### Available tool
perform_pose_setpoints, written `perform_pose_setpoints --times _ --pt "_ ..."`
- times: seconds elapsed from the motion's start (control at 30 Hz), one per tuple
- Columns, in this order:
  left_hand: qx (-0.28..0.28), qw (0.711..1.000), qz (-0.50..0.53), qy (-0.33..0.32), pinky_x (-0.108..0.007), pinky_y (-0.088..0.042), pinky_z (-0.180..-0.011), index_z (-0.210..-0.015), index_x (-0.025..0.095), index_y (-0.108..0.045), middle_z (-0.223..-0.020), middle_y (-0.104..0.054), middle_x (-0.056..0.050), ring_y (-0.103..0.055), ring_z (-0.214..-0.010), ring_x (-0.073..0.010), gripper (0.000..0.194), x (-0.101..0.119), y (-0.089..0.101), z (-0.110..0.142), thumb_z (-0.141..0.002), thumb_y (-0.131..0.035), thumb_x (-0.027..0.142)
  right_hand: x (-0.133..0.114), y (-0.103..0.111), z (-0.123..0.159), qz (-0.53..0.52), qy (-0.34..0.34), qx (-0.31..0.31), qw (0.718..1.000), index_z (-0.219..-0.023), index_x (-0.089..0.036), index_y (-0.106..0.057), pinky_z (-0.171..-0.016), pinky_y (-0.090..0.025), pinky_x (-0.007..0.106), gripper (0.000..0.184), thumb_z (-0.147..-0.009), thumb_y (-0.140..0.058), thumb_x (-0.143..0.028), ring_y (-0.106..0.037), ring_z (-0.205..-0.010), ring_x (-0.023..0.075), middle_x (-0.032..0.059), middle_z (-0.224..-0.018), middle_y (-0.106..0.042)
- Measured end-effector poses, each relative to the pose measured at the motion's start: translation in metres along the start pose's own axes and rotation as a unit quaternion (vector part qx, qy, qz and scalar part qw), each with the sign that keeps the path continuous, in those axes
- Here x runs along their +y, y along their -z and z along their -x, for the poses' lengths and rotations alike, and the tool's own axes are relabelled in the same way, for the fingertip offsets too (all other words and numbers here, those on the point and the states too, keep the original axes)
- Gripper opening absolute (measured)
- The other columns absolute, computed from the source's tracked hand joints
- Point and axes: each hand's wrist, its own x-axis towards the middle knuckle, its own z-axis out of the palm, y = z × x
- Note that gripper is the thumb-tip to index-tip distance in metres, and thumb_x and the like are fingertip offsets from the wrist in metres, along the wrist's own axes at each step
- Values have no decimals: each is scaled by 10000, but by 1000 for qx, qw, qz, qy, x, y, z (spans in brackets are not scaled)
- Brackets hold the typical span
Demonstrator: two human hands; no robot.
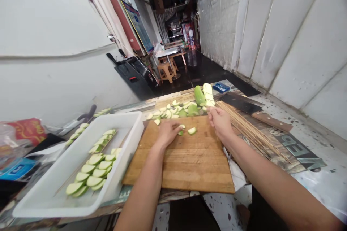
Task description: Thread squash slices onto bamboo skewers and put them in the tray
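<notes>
Head view: cleaver (241,104) beside skewers (251,135); tray (123,155) left of cutting board (195,158).

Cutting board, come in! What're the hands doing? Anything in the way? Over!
Left hand at a green slice on the cutting board. Right hand near skewers, grip unclear. Second slice between hands; cleaver off the board, out of the way.

Desk (176,96): cutting board (195,158) at front centre. Left of board: tray (28,202), skewered slices (90,173) inside. Behind board: loose cut pieces (176,110); larger vegetable chunk (200,95) at their right rear. Right of board: bundled sticks (249,133), laid slantwise; knife (241,104) further right. Behind knife: packet (221,87). On board: single slice (192,130), between left hand (169,130) and right hand (219,121).
</notes>
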Motion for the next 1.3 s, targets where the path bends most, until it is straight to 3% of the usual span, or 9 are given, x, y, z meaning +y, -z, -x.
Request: perform_pose_setpoints --times 0.3,0.47,0.67,0.83,1.03,1.13,1.2,1.23,1.3 --pt "59 988 126 67 -229 -375 -600 -736 167 -615 -696 -634 -20 -551 -631 -142 177 3 -4 2 -716 -544 328 0 -1 2 -3 -27 -4 1000 -706 -129 -558 -281 -152 175 128 -703 -505 -245 -286 -271 34 -84 -403 -414" --pt "88 986 -13 139 -256 -363 -589 -647 175 -640 -632 -626 -37 -558 -633 -180 302 10 1 -12 -768 -470 393 0 -1 1 -15 -18 6 1000 -688 -136 -551 -281 -154 178 100 -688 -512 -229 -280 -269 39 -85 -394 -407" --pt "52 989 -137 32 -288 -369 -808 -1004 195 -631 -1030 -629 -85 -545 -955 -223 291 22 -12 -69 -749 -509 259 1 -3 4 -11 -25 8 1000 -682 -143 -554 -286 -166 184 111 -686 -513 -246 -291 -268 50 -84 -391 -401" --pt "0 973 -231 9 -281 -389 -744 -873 179 -650 -901 -650 -104 -571 -869 -222 221 21 -28 -96 -750 -501 288 1 -4 8 -18 -42 7 999 -665 -151 -552 -299 -177 189 109 -679 -512 -251 -300 -284 59 -82 -391 -403" --pt "-1 970 -242 19 -297 -398 -739 -732 157 -641 -823 -647 -129 -586 -844 -229 240 17 -22 -102 -776 -448 294 0 -6 9 -8 -35 0 999 -621 -156 -536 -307 -178 190 118 -688 -496 -245 -288 -292 57 -81 -379 -394" --pt "44 988 -140 48 -327 -411 -775 -677 149 -613 -785 -643 -118 -593 -861 -238 233 18 -15 -97 -774 -446 280 0 -6 10 6 -28 -3 1000 -617 -157 -533 -303 -183 191 131 -691 -488 -256 -286 -288 57 -80 -378 -393" --pt "76 990 46 107 -328 -442 -761 -708 144 -589 -754 -638 -87 -612 -820 -217 178 19 -9 -89 -768 -465 256 0 -6 11 15 -29 -10 999 -611 -157 -528 -299 -185 188 143 -690 -488 -269 -286 -284 57 -78 -378 -391" --pt "86 971 167 145 -324 -461 -746 -719 138 -573 -741 -634 -74 -622 -791 -203 145 19 -6 -83 -765 -478 237 1 -6 12 20 -31 -17 999 -610 -157 -527 -298 -183 187 150 -691 -489 -278 -287 -283 56 -77 -379 -390" --pt "93 888 404 200 -313 -490 -732 -715 123 -540 -746 -630 -70 -636 -768 -187 70 19 0 -69 -748 -519 181 4 -6 13 36 -41 -42 998 -623 -154 -535 -296 -176 183 167 -698 -489 -296 -286 -281 55 -74 -391 -395"
